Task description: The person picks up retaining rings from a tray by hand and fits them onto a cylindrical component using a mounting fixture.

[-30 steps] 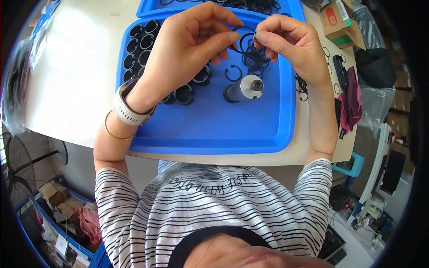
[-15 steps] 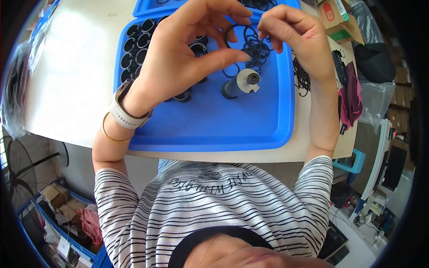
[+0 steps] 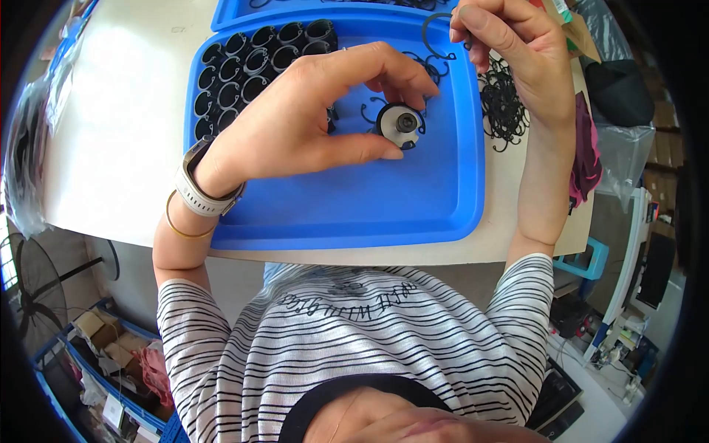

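Observation:
My left hand [image 3: 332, 111] curves around the top of a short metal post [image 3: 405, 123] with a grey top and a dark centre bolt. A black snap ring [image 3: 381, 118] sits around the post's head, between my left thumb and fingers. The fingertips on the far side partly hide it. At the tray's far right, my right hand [image 3: 513, 52] pinches another open black snap ring [image 3: 426, 37] in its fingertips, above the tray. A few loose snap rings [image 3: 436, 70] lie in the blue tray [image 3: 354, 214] behind the post.
Rows of black ring stacks [image 3: 255, 60] fill the tray's left side. A pile of snap rings [image 3: 504, 107] lies on the table [image 3: 111, 125] right of the tray. Behind is a second blue tray [image 3: 295, 11]; a maroon cloth [image 3: 583, 159] hangs at the right edge.
My left hand has come down and nearer, around the post, where a snap ring now sits at its head. My right hand has moved right and away, with a snap ring in its fingertips.

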Motion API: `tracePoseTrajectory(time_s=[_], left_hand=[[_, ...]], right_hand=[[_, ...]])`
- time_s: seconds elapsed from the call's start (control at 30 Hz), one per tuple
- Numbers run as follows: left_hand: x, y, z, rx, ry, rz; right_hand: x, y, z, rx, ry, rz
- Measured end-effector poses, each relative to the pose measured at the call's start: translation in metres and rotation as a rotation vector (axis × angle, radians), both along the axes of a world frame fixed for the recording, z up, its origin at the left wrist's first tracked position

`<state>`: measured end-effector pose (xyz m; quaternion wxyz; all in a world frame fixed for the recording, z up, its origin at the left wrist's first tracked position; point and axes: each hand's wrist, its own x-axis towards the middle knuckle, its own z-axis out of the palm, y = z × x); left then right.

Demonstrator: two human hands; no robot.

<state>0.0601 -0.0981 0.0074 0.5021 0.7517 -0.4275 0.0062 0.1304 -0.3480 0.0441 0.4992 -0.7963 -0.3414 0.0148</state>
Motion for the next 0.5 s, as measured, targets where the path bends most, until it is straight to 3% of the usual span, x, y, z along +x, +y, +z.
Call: tracePoseTrajectory(time_s=[0.07, 0.17, 0.27, 0.3, 0.37, 0.4, 0.43, 0.47, 0.5], left_hand=[[0.000, 0.001, 0.000, 0.005, -0.001, -0.007], [0.001, 0.001, 0.001, 0.001, 0.016, -0.004], [0.000, 0.003, 0.002, 0.015, 0.004, -0.014], [0.000, 0.003, 0.002, 0.014, 0.011, -0.014], [0.001, 0.003, 0.001, 0.013, 0.019, -0.014], [0.001, 0.003, 0.000, 0.014, 0.007, -0.017], [0.001, 0.003, 0.000, 0.016, -0.005, -0.020], [0.001, 0.003, 0.000, 0.016, -0.004, -0.020], [0.001, 0.003, 0.000, 0.020, -0.005, -0.018]], right_hand=[[-0.001, 0.000, 0.000, 0.215, 0.216, 0.050], [0.001, -0.001, -0.001, 0.130, 0.202, -0.018], [0.015, 0.007, -0.015, 0.235, 0.217, 0.059], [0.043, 0.019, -0.043, 0.608, 0.182, 0.505], [0.042, 0.019, -0.043, 0.974, 0.135, 0.955], [0.015, 0.007, -0.014, 0.598, 0.175, 0.510], [0.007, 0.004, -0.007, 0.415, 0.176, 0.273], [0.000, 0.000, 0.001, 0.215, 0.204, 0.070], [0.001, 0.000, 0.000, 0.206, 0.207, 0.062]])
